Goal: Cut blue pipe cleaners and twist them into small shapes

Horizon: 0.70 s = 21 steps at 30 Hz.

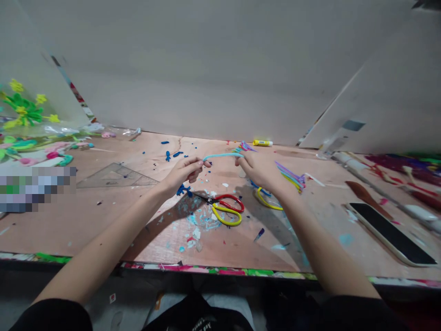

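A light-blue pipe cleaner (222,155) stretches between my two hands above the table, bowed slightly upward. My left hand (188,171) pinches one end between thumb and finger. The other end is in the closed fingers of my right hand (250,166), seen from the back. Below them lie scissors (225,209) with one red and one yellow handle, blades pointing left. Dark-blue fuzzy pieces (185,190) lie by the blade tips, partly behind my left hand. Under my right forearm, a yellow pipe cleaner loop (268,201) rests on the wood.
A clear set square (117,177) lies at left, near green and yellow pipe-cleaner flowers (25,108). A glue stick (262,143) sits at the back. Coloured pipe cleaners (291,177) lie right of my hand. A phone (391,233) and brown wooden tool (367,198) are farther right.
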{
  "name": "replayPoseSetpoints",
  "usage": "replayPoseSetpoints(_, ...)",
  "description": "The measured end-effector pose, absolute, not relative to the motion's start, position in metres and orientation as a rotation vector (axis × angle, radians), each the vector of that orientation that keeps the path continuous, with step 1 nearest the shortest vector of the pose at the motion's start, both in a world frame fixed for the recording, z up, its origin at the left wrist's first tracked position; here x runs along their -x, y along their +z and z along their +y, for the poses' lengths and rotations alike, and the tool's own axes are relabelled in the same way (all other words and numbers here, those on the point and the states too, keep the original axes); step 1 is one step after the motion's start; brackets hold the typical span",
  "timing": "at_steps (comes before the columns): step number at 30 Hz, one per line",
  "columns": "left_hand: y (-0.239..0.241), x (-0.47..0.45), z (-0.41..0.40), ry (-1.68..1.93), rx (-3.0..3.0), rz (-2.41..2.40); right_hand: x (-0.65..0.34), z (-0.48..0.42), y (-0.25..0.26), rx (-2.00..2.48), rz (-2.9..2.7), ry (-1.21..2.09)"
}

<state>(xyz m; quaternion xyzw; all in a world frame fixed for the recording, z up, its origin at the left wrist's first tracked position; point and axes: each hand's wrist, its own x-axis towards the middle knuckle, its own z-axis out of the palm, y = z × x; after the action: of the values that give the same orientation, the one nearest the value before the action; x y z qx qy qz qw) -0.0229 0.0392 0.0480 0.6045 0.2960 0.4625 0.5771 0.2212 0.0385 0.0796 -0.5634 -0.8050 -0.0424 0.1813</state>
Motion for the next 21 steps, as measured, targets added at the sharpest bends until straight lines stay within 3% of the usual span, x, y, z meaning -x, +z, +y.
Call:
replayPoseSetpoints(4, 0.044, 0.021, 0.037, 1.012, -1.459, 0.760, -0.222, 0.045, 0.091, 1.619, -2.281, -0.156)
replayPoseSetpoints(15, 0.000, -0.003, 0.034, 0.916, -1.057, 0.541, -0.192, 0.070, 0.099, 1.364, -2.034, 0.461)
replayPoseSetpoints(21, 0.003, -0.010, 0.026, 0.910, -0.903, 0.503, -0.177, 0.073, 0.098, 1.321, -1.912, 0.595)
